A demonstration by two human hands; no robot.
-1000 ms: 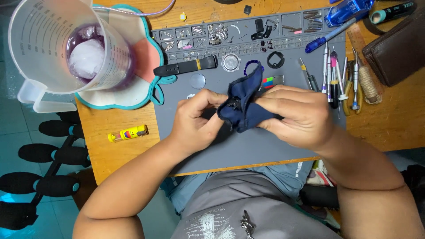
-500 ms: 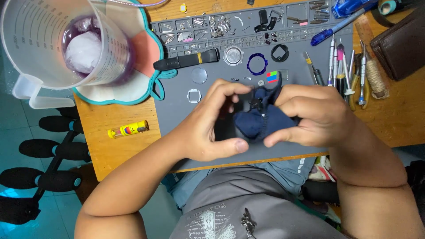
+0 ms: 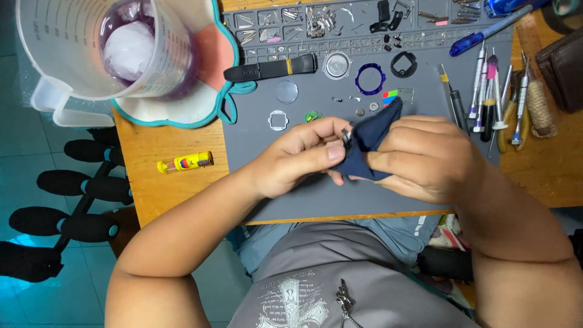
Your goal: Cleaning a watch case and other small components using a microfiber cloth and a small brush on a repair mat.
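Over the grey work mat [image 3: 316, 200], my left hand [image 3: 297, 157] pinches a small metal watch part [image 3: 347, 135] between thumb and fingers. My right hand [image 3: 425, 159] holds a dark blue cloth [image 3: 370, 141] bunched against that part, and the cloth hides most of it. Loose on the mat just beyond my hands lie a clear round crystal [image 3: 286, 92], a white square ring [image 3: 277, 120], a blue bezel ring [image 3: 370, 79], a round metal case back [image 3: 337, 64] and a black watch strap [image 3: 270, 68].
A clear measuring jug [image 3: 97, 48] with purple liquid stands on a teal-edged pad [image 3: 200, 103] at the back left. A yellow lighter [image 3: 184, 163] lies on the wooden table. Screwdrivers and tweezers [image 3: 495, 97] lie at the right, beside a brown wallet [image 3: 562, 67]. Small parts trays [image 3: 316, 24] line the back.
My hands have opened apart from a tight clasp around the cloth. The left now pinches the metal part at the cloth's edge, and the cloth has shifted toward my right hand.
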